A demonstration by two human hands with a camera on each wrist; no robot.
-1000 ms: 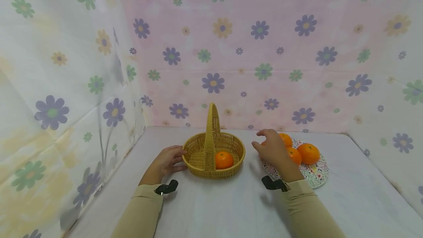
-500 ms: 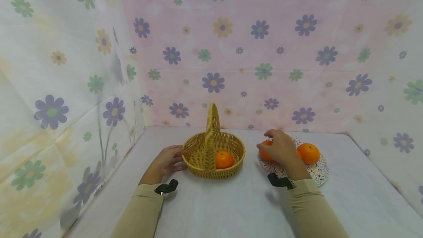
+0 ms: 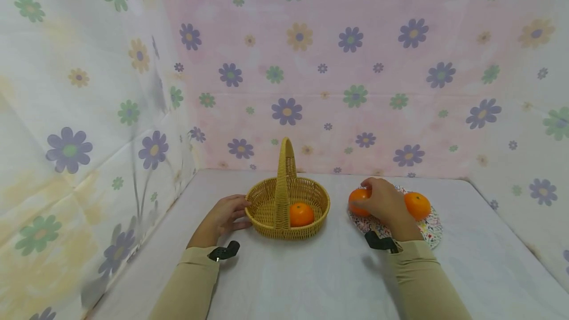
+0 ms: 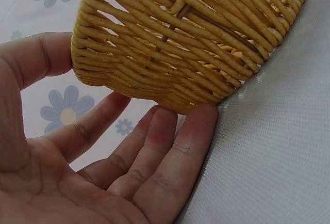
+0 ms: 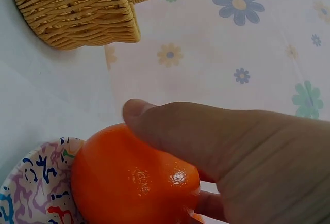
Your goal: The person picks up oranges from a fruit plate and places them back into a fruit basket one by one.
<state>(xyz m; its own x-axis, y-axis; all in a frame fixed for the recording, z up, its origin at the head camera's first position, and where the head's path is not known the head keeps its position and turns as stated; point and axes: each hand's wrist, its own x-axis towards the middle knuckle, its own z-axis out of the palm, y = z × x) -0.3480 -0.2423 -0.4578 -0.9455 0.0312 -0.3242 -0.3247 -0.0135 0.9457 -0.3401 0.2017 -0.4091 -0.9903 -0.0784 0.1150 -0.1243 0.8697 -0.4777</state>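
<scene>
A yellow wicker basket (image 3: 262, 221) with a tall arched handle stands mid-table, one orange (image 3: 301, 215) inside it. My left hand (image 3: 224, 216) touches the basket's left side; in the left wrist view its fingers (image 4: 175, 167) lie against the woven wall (image 4: 170, 53), with one digit at the rim. On the right, my right hand (image 3: 386, 204) holds another orange (image 3: 358, 196) at the left side of a multicoloured patterned plate (image 3: 433, 233). In the right wrist view the thumb (image 5: 170, 126) lies across that orange (image 5: 124, 182); the other fingers are mostly hidden behind it.
Another orange (image 3: 418, 206) sits on the plate's right side. My right hand hides part of the plate and whatever lies behind it. A flowered cloth (image 3: 329, 127) rises behind the white table (image 3: 311, 280), with more cloth at both sides.
My right hand has moved right and slightly down onto the left orange, and its thumb and fingers have closed about it. The left hand and the basket stay in place.
</scene>
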